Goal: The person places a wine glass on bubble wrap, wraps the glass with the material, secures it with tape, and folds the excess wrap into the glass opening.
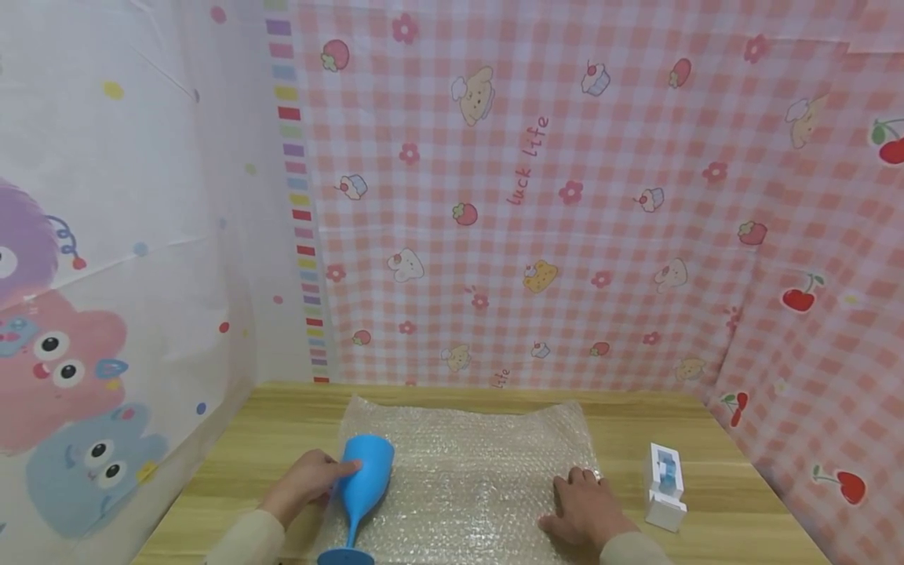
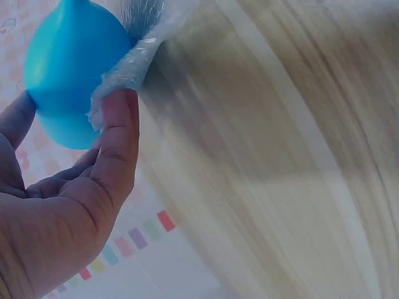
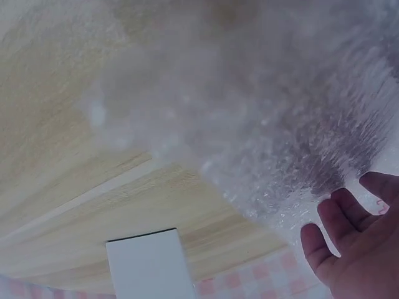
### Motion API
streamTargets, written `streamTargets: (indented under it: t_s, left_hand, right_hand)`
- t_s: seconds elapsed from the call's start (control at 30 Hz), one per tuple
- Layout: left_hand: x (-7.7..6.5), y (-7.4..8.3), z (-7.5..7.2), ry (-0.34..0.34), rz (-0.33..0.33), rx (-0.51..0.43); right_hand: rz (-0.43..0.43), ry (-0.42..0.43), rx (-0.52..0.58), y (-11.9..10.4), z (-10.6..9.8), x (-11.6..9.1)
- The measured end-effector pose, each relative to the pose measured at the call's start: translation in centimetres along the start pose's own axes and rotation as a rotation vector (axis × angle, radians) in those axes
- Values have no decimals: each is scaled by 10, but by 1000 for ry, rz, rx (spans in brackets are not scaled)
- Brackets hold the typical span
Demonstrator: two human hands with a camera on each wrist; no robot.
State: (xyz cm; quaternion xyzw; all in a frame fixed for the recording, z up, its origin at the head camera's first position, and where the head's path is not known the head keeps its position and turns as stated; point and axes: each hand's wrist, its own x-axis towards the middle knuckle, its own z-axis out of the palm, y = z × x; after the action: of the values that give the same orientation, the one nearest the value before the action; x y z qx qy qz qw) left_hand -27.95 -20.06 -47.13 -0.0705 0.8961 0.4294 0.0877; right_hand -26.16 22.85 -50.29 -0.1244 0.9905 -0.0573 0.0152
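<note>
A blue goblet (image 1: 367,475) lies on its side over the left part of a sheet of clear bubble wrap (image 1: 480,479), its bowl toward the back and its foot toward the front. My left hand (image 1: 312,482) grips the bowl, the thumb on the blue surface. In the left wrist view the fingers of the left hand (image 2: 75,199) have the wrap's edge (image 2: 134,68) between them and the goblet (image 2: 78,68). My right hand (image 1: 582,506) rests on the wrap's right edge, fingers spread and slightly bent. In the right wrist view, the fingertips (image 3: 315,240) touch the wrap.
To the right of the wrap, a white tape dispenser (image 1: 664,486) with a roll of bluish tape stands on the wood-grain table (image 1: 720,502). Pink checked cloth (image 1: 494,235) hangs behind and at the right; a white patterned cloth (image 1: 176,314) hangs at the left.
</note>
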Motion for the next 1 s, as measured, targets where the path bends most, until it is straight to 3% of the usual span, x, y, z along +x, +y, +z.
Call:
streamTargets:
  t_s: [0.33, 0.73, 0.87, 1.0]
  left_hand:
    - [-3, 14, 6, 8, 62, 36]
    - [-6, 23, 10, 41, 67, 76]
    - [-9, 27, 13, 67, 94, 94]
    - [-12, 31, 15, 84, 123, 124]
  right_hand:
    - [6, -17, 35, -5, -5, 1]
    - [5, 77, -4, -15, -9, -4]
    - [-58, 94, -89, -30, -7, -1]
    - [-186, 65, -142, -59, -5, 5]
